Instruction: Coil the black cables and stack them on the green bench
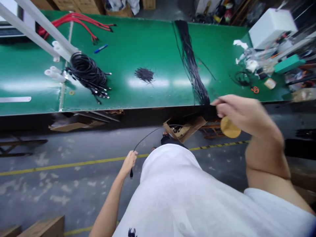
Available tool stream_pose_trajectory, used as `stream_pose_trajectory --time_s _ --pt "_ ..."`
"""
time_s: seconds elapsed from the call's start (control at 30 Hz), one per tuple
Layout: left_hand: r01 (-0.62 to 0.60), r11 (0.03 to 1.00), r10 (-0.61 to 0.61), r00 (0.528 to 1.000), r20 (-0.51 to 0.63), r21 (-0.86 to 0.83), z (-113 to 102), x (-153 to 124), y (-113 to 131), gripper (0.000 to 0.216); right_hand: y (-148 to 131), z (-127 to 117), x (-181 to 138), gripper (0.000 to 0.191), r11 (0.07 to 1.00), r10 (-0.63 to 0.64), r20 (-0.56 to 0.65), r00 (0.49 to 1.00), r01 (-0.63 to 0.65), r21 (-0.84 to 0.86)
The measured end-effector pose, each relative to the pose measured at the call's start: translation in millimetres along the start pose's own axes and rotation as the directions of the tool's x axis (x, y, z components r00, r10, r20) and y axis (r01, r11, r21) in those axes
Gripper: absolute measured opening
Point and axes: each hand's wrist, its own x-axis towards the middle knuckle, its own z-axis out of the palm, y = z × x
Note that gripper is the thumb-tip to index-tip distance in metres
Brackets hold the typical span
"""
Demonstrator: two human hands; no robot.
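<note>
My left hand (130, 161) is closed around a black cable (145, 136), low over the floor to the left of my body. The cable's dark plug (131, 173) sticks out below my fingers, and its length arcs up to the right toward an open carton. My right hand (237, 110), smeared by motion, is at the front edge of the green table (158, 95). Its fingers are curled in a pinch; what they hold, if anything, is not clear. Just left of it lies the lower end of a long bundle of black cables (191, 62).
Coiled black cables (86, 72), a pile of short black strips (144, 75), a blue pen (101, 48) and red cables (79, 19) lie on the table. Orange-handled scissors (255, 89) and clutter are at right. An open carton (195, 130) stands below the edge.
</note>
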Motion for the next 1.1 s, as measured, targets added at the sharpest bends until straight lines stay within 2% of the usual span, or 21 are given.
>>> stream_pose_trajectory --time_s 0.03,0.07,0.1,0.13,0.17,0.2,0.23,0.27,0.3,0.33,0.37,0.4,0.43,0.47,0.5,0.6,0.67,0.77,0.97,1.03,1.1 --pt "-0.025 0.992 0.037 0.995 0.094 -0.125 6.5 -6.8 24.7 0.054 -1.0 21.4 10.6 0.022 0.982 -0.060 0.019 0.998 0.062 -0.176" --pt "-0.043 0.975 0.079 0.984 0.160 -0.218 13.0 -15.0 50.0 0.052 -0.4 46.5 21.0 0.029 0.923 -0.144 0.067 0.987 0.158 -0.351" --pt "-0.057 0.957 0.124 0.967 0.222 -0.283 18.7 -23.9 74.6 0.050 2.0 73.7 29.9 0.039 0.831 -0.235 0.162 0.958 0.284 -0.478" --pt "-0.061 0.941 0.163 0.944 0.288 -0.332 22.5 -33.1 97.4 0.048 6.8 101.4 36.2 0.048 0.744 -0.311 0.296 0.903 0.425 -0.515" --pt "-0.064 0.918 0.207 0.919 0.335 -0.391 23.4 -41.7 117.3 0.047 14.3 127.6 39.8 0.054 0.700 -0.356 0.451 0.818 0.553 -0.451" --pt "-0.060 0.882 0.260 0.890 0.375 -0.468 20.7 -49.4 133.5 0.047 25.0 150.1 41.2 0.054 0.695 -0.362 0.608 0.707 0.639 -0.329" --pt "-0.061 0.822 0.317 0.875 0.366 -0.566 14.2 -55.9 145.3 0.047 39.1 167.6 41.7 0.050 0.725 -0.346 0.724 0.597 0.660 -0.198" --pt "-0.080 0.731 0.370 0.881 0.295 -0.678 3.9 -61.5 152.5 0.045 56.4 179.1 42.6 0.046 0.775 -0.323 0.782 0.533 0.624 -0.106" --pt "-0.116 0.614 0.396 0.901 0.177 -0.781 -9.5 -66.1 155.3 0.042 76.7 184.4 45.0 0.046 0.829 -0.291 0.789 0.541 0.554 -0.074" --pt "-0.176 0.481 0.385 0.923 0.026 -0.859 -24.6 -69.9 154.3 0.039 99.2 184.0 49.1 0.048 0.875 -0.246 0.748 0.616 0.474 -0.102" --pt "-0.254 0.348 0.340 0.931 -0.131 -0.902 -40.1 -72.8 150.5 0.038 123.1 179.0 54.5 0.049 0.899 -0.186 0.670 0.718 0.399 -0.178" --pt "-0.331 0.238 0.273 0.925 -0.264 -0.913 -54.3 -74.7 144.7 0.039 147.0 170.4 59.7 0.048 0.903 -0.122 0.574 0.810 0.331 -0.275" --pt "-0.394 0.159 0.203 0.910 -0.361 -0.905 -66.0 -75.2 138.3 0.042 170.0 160.1 63.2 0.046 0.885 -0.060 0.500 0.864 0.278 -0.373" --pt "-0.432 0.117 0.145 0.898 -0.414 -0.894 -74.2 -74.5 132.0 0.046 190.8 149.7 63.8 0.043 0.858 -0.003 0.461 0.888 0.238 -0.454" --pt "-0.441 0.111 0.102 0.897 -0.431 -0.891 -78.4 -72.7 126.6 0.048 208.8 141.0 60.5 0.039 0.830 0.052 0.456 0.888 0.216 -0.514" --pt "-0.340 0.241 0.045 0.940 -0.339 -0.909 -70.1 -63.4 118.4 0.043 242.9 136.1 30.7 0.027 0.801 0.167 0.517 0.840 0.190 -0.568" --pt "-0.264 0.355 0.052 0.963 -0.263 -0.897 -56.6 -56.1 117.8 0.030 252.4 150.1 4.0 0.023 0.800 0.214 0.551 0.807 0.179 -0.572" --pt "-0.229 0.469 0.106 0.974 -0.203 -0.853 -42.6 -43.6 116.2 0.019 258.1 175.8 -30.1 0.021 0.815 0.243 0.571 0.784 0.155 -0.558" --pt "-0.152 0.570 0.159 0.985 -0.073 -0.807 -36.7 -21.5 101.3 0.024 258.6 198.9 -73.8 0.036 0.860 0.254 0.454 0.854 0.015 -0.510" --pt "-0.135 0.601 0.178 0.983 -0.033 -0.788 -32.5 -23.3 95.5 0.027 258.2 209.9 -79.8 0.041 0.873 0.238 0.421 0.875 -0.003 -0.488" --pt "-0.145 0.624 0.178 0.983 -0.041 -0.768 -29.5 -31.3 85.8 0.029 262.3 220.7 -78.1 0.041 0.876 0.212 0.401 0.891 0.009 -0.482"
